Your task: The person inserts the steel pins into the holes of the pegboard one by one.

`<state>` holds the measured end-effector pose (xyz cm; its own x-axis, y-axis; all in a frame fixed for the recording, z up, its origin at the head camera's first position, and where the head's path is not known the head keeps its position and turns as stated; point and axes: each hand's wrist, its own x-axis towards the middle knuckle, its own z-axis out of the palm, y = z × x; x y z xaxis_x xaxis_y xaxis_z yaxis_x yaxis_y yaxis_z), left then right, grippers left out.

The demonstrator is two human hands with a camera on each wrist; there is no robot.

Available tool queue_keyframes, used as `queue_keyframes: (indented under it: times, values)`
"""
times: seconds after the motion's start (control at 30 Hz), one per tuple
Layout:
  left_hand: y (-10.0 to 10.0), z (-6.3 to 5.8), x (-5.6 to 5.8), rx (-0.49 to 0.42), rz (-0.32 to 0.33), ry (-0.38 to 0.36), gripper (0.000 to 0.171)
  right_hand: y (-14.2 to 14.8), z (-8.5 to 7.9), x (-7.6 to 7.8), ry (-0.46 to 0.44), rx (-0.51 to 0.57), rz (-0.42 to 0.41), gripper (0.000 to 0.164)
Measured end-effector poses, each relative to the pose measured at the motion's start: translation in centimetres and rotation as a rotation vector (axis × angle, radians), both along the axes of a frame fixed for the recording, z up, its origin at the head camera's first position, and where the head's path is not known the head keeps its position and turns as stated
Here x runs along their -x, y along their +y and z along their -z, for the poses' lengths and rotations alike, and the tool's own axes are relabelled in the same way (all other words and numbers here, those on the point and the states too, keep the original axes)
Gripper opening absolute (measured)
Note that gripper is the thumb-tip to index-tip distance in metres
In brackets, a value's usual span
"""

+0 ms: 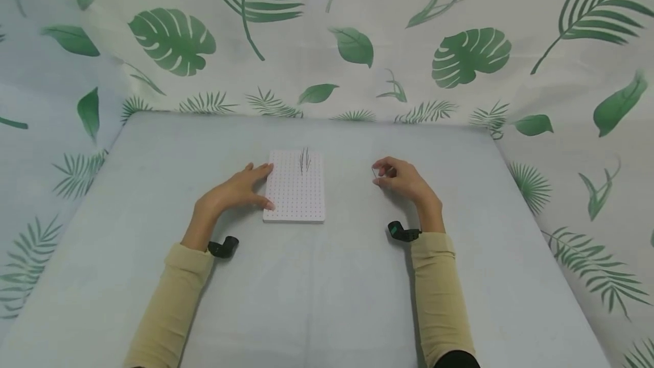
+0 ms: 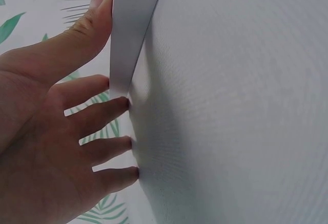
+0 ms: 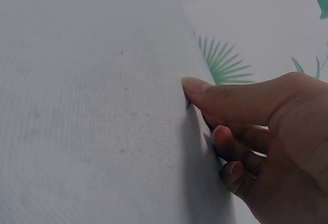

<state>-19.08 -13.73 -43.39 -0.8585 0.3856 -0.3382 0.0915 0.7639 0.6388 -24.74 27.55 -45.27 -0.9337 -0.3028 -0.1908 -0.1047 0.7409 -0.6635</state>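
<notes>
A white board (image 1: 296,192) with rows of small holes lies on the table. Several thin dark needle-like sticks (image 1: 304,161) stand up from its far part. My left hand (image 1: 237,187) is spread along the board's left side, thumb on the near left corner and fingertips at the edge farther up. In the left wrist view those fingers (image 2: 97,149) are nearly straight beside the board's side wall (image 2: 134,24). To the right of the board, my right hand (image 1: 403,179) pinches a thin dark stick (image 1: 374,172) between thumb and curled fingers, low over the table.
A pale cloth covers the table (image 1: 306,294). Leaf-printed curtains (image 1: 317,50) rise behind it and along both sides. Small black cameras (image 1: 223,247) sit at both wrists.
</notes>
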Motion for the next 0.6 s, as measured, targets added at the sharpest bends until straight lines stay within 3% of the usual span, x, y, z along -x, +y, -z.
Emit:
queue_keyframes:
  times: [0.6]
  values:
    - [0.1, 0.0, 0.2, 0.009, -0.002, 0.002, 0.101, 2.1, -0.1, 0.5, -0.023, 0.061, -0.122, 0.053]
